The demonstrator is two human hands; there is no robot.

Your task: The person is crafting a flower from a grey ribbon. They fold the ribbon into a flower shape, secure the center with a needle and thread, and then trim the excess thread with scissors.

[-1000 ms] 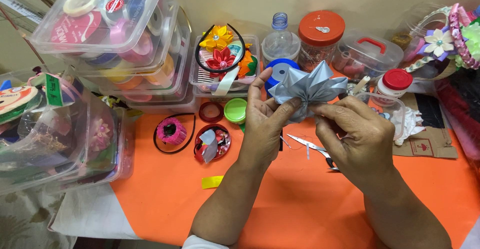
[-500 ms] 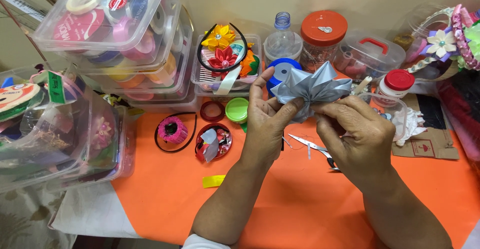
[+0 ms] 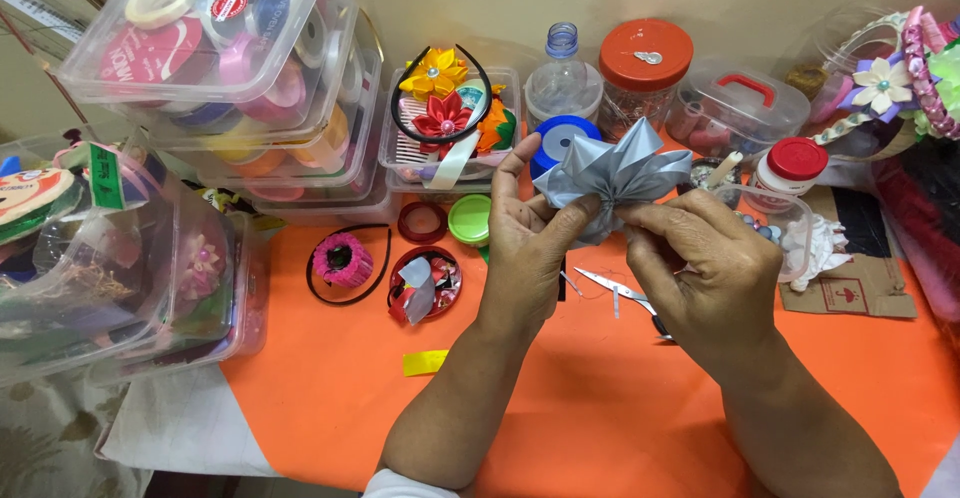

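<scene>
**Silver ribbon bow pinched at its gathered centre above orange worktop**

Just right of the frame's centre, a person's left hand [image 3: 528, 230] and right hand [image 3: 705, 270] hold a pleated silver-grey ribbon bow [image 3: 618, 173] in the air over an orange worktop [image 3: 560, 408]. The fingers of both hands are closed on the bow's gathered middle, thumbs and forefingers meeting at the waist where the folds converge, while the loops fan upward and outward, free of any grip.

The bow looks light and thin, a satin-like ribbon that is probably slick to the touch and soft enough to crush. Its folds appear to keep their shape only while the waist is squeezed, so the pinched centre seems the sound place to take hold; pressure on the fanned loops would likely flatten or crease them.

Below the hands, a small pair of scissors [image 3: 612, 285] lies on the worktop. Behind the bow, toward the upper centre, stand a blue ribbon spool [image 3: 556, 137], a clear plastic bottle [image 3: 561, 76] and a jar with an orange lid [image 3: 645, 66]. To the left of centre sit a green cap [image 3: 469, 218] and a pink-trimmed black headband [image 3: 345, 261]. Stacked clear boxes of ribbon rolls [image 3: 215, 48] fill the upper left.
</scene>
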